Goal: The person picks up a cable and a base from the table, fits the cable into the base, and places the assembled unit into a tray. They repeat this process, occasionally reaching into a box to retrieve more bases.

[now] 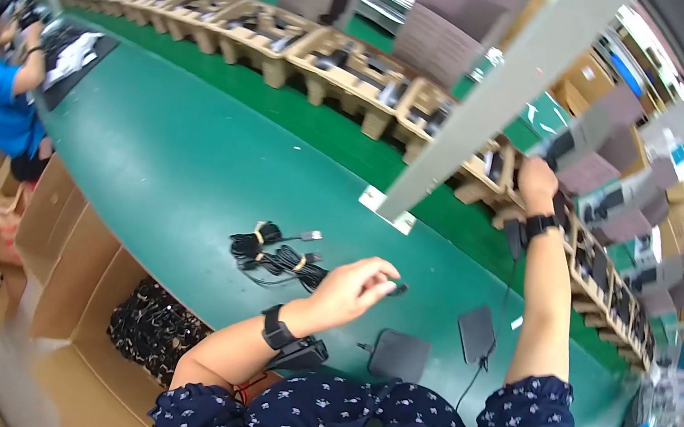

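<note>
Left hand (pixel 352 287), low in the middle of the frame, is pinched shut on a small dark plug (pixel 397 288) just above the green belt (pixel 178 157). Right hand (pixel 538 182) is stretched to the upper right, up against the cardboard trays (pixel 434 106) on the line; its fingers are hidden, so I can't tell whether it grips anything. A thin black cable (pixel 510 280) hangs from near that wrist down toward a flat dark adapter (pixel 477 333) lying on the belt.

Here's the worry: with the arm raised that far, the dangling cable looks likely to drag the adapter or snag the grey upright post (pixel 510 88) beside it. A second dark adapter (pixel 400 356) sits close to the body, near the left wrist; a careless sweep back could knock it off the edge. The bundled black cables (pixel 275 254), tied with bands, lie just left of the pinching hand, near enough that a loose end might tangle with the plug.
</note>
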Available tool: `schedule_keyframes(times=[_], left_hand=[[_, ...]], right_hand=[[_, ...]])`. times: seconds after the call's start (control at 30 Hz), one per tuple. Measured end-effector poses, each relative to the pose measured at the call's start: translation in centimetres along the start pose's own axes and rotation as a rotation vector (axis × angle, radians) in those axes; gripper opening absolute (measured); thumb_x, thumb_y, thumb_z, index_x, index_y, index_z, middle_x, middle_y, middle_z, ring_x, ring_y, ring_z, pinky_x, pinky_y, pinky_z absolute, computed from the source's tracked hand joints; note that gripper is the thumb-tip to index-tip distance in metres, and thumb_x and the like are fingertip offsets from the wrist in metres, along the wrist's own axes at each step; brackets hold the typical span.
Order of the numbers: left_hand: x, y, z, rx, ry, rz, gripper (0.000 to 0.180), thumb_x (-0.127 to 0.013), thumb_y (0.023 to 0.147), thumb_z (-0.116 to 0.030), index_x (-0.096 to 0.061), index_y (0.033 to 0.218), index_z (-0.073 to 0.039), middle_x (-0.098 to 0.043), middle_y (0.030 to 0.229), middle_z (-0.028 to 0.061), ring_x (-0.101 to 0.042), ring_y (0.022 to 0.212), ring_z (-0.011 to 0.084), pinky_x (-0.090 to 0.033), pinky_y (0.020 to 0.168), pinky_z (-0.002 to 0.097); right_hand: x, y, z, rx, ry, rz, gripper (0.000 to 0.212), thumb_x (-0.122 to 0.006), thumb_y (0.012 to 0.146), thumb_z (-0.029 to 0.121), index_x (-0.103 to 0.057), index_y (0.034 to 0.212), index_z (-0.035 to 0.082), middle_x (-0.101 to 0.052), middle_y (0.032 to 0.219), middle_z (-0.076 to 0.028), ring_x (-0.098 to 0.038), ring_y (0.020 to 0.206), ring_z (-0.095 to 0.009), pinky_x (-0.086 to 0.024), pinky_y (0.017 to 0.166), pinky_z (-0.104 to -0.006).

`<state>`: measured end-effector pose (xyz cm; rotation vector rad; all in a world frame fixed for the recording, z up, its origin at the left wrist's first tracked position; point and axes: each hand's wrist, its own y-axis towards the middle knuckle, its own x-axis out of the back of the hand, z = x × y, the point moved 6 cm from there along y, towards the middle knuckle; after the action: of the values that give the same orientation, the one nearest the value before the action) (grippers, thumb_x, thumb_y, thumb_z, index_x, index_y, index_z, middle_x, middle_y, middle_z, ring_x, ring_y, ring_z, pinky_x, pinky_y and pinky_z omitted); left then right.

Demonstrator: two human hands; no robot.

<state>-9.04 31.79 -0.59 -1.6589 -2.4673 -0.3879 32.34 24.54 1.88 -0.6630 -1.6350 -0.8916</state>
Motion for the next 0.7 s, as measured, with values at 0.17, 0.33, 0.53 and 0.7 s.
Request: schedule_keyframes(times=[0.17, 0.33, 0.53, 0.7], left_hand=[[0.3, -0.9, 0.4, 0.017, 0.021, -0.031, 0.02, -0.06, 0.089, -0.012, -0.059, 0.106, -0.002, -0.06, 0.083, 0.0049, -0.054, 0.067, 0.011, -0.047, 0.064, 0.0259], [0.0, -0.9, 0.5, -0.025, 0.059, -0.018, 0.019, -0.059, 0.088, -0.016, -0.058, 0.105, -0.008, -0.06, 0.084, 0.0067, -0.058, 0.068, 0.0175, -0.048, 0.063, 0.0308], [0.6, -0.3, 0.7, -0.058, 0.12, -0.003, 0.02, -0.059, 0.089, -0.012, -0.058, 0.107, -0.003, -0.058, 0.083, 0.0057, -0.055, 0.07, 0.0133, -0.047, 0.065, 0.0274], [0.8, -0.1, 0.6, -0.069, 0.139, -0.016, 0.02, -0.059, 0.088, -0.011, -0.058, 0.107, -0.003, -0.058, 0.083, 0.0061, -0.056, 0.069, 0.014, -0.048, 0.065, 0.0281]], right_hand=[[-0.1, -0.7, 2.4, -0.071, 0.26, -0.235, 0.027, -0.047, 0.092, 0.022, -0.052, 0.1, -0.003, -0.059, 0.099, -0.029, -0.062, 0.088, -0.043, -0.05, 0.077, -0.0495], [-4.3, 0.3, 0.1, -0.15, 0.726, -0.344, 0.023, -0.048, 0.092, 0.015, -0.051, 0.105, -0.003, -0.058, 0.098, -0.028, -0.056, 0.095, -0.044, -0.044, 0.085, -0.0447], [-3.8, 1.9, 0.6, -0.153, 0.698, -0.123, 0.024, -0.043, 0.092, 0.012, -0.049, 0.109, -0.004, -0.058, 0.105, -0.029, -0.055, 0.102, -0.042, -0.043, 0.089, -0.0436], [-3.5, 3.1, 0.7, -0.027, 0.657, -0.049, 0.028, -0.039, 0.089, 0.011, -0.049, 0.112, -0.002, -0.059, 0.106, -0.029, -0.056, 0.102, -0.043, -0.045, 0.086, -0.0467]])
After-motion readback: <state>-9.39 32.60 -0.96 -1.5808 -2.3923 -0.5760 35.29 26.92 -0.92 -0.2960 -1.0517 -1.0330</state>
